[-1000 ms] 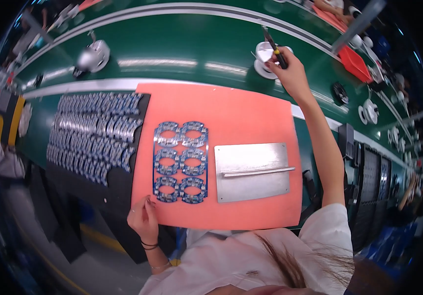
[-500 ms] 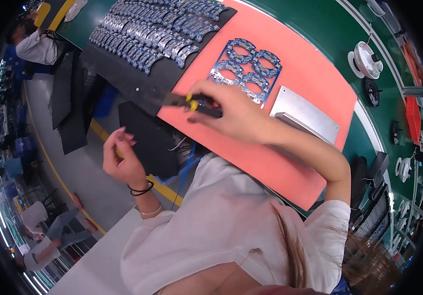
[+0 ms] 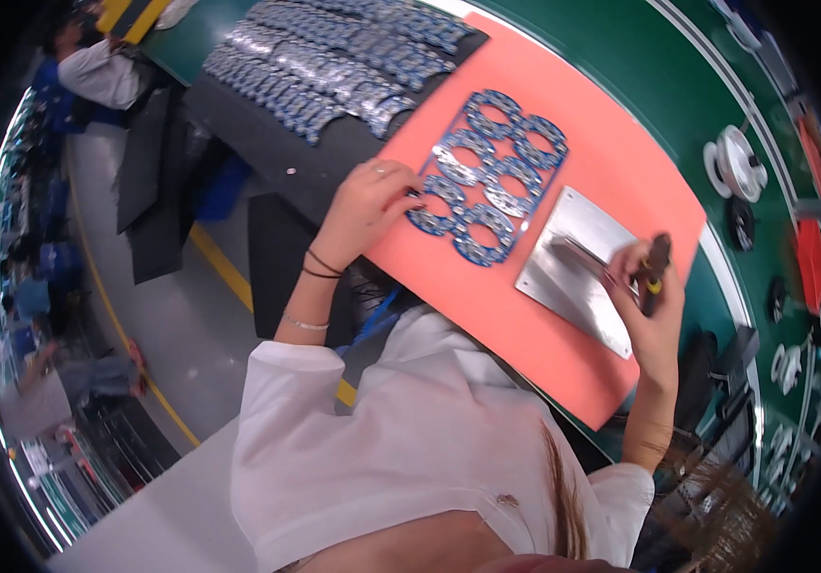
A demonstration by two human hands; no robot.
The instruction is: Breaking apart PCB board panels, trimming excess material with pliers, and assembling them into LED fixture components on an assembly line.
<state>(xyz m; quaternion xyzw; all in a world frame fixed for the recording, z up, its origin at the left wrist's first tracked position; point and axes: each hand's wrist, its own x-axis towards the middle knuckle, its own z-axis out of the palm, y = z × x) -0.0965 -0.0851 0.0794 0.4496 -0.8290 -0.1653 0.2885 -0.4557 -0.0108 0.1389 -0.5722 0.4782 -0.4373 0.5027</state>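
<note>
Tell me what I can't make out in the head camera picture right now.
In the head view:
Metal bar: one end hidden by the right hand.
Pliers: handles mostly covered by that hand.
Circuit board panel: components too small; left hand contact unclear.
Rows of boards: cut off by the top edge.
</note>
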